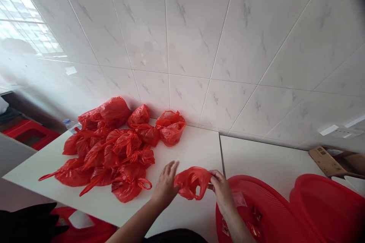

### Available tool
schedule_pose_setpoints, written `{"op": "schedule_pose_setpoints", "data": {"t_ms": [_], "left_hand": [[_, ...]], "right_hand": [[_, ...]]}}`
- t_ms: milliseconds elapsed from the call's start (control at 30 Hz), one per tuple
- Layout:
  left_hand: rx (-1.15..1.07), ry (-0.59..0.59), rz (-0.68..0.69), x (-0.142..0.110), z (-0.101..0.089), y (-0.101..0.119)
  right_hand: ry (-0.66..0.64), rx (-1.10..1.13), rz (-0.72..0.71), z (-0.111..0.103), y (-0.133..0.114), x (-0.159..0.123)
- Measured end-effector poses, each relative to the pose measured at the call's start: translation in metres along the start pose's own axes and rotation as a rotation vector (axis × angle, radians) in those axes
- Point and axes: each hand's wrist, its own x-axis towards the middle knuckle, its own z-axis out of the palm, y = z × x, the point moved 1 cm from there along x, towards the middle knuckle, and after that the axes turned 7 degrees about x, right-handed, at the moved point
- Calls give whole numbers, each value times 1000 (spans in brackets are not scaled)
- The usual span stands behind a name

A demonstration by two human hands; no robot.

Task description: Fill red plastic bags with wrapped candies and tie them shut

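My right hand (222, 193) grips the end of a red plastic bag (191, 183), which hangs loosely and looks unfilled. My left hand (165, 184) is just left of that bag, with its fingers spread and apart; I cannot tell whether it touches the plastic. To the left, a heap of several tied red plastic bags (111, 148) lies on the white table (182, 148). Below my right hand is a red mesh basket (242, 205) holding several small packets.
A second red basket (327, 209) stands to the right. A cardboard box (333, 161) sits at the far right. A tiled wall rises behind the table. Beyond the table's left edge are a plastic bottle (71, 125) and a red crate (31, 133).
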Motion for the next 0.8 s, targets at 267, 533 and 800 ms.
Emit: {"op": "schedule_pose_setpoints", "data": {"t_ms": [267, 533, 800], "left_hand": [[-296, -118, -221, 15, 14, 19], [-759, -185, -395, 16, 20, 18], [-1248, -31, -536, 48, 21, -13]], "right_hand": [[215, -534, -319, 1, -22, 0], [-122, -649, -429, 44, -8, -5], [33, -960, -310, 10, -6, 48]]}}
